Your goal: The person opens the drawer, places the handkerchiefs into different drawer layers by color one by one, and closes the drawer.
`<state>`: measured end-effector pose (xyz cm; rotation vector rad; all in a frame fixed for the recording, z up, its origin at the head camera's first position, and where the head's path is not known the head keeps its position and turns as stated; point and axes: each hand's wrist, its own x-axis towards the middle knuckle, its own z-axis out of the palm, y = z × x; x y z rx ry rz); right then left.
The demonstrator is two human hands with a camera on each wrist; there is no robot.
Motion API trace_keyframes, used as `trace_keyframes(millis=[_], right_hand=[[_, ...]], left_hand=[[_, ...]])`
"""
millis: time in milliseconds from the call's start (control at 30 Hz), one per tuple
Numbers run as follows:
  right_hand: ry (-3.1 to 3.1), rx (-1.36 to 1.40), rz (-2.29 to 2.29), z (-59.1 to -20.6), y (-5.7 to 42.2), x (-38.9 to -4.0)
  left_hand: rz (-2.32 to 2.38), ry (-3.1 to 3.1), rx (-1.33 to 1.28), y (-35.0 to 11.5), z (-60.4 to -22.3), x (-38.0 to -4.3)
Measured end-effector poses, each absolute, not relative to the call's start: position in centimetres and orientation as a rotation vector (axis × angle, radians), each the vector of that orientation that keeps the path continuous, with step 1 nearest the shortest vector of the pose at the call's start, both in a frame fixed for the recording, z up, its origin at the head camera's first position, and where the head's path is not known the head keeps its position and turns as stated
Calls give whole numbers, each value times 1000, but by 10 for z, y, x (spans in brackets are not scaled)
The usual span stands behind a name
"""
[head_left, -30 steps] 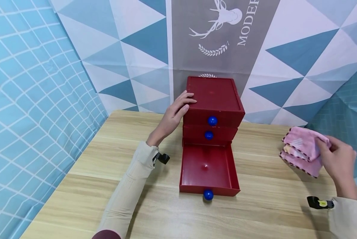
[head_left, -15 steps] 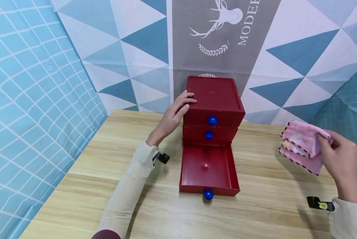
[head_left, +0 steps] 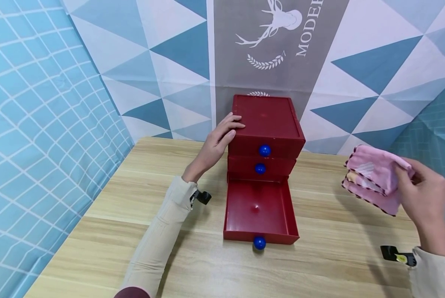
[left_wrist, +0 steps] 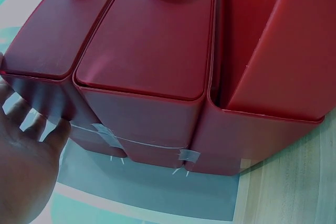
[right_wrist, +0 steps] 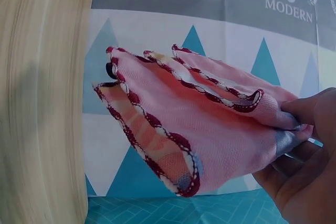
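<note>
A dark red drawer cabinet [head_left: 267, 118] with blue ball knobs stands against the back wall. Its bottom drawer [head_left: 257, 207] is pulled out, with bare red plastic inside; the upper two are closed. My left hand [head_left: 216, 142] rests on the cabinet's upper left edge, fingers lying over the top. In the left wrist view its fingers [left_wrist: 34, 127] touch the cabinet's side. At the right, my right hand [head_left: 425, 194] pinches a folded pink cloth [head_left: 379, 171] by one end. Dark red-and-white stitching edges its layers, seen fanned out in the right wrist view.
The cabinet sits on a light wood table [head_left: 334, 256]. Behind it hangs a patterned wall cloth [head_left: 177, 62] with triangles and a deer print. A blue checked cloth [head_left: 32, 124] covers the left side.
My right hand has lifted the pink cloth a little, and the cloth's free end has swung slightly left and up. The left hand and the cabinet have stayed put.
</note>
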<state>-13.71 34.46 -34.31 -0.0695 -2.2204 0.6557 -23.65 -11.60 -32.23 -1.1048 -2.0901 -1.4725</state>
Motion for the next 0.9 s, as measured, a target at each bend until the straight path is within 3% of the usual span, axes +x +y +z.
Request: trace_keyframes(millis=[900], right_hand=[[-2149,150,734,-322,300,-116]], left_hand=[[-1470,-2089,-1117,-117,-321,-236]])
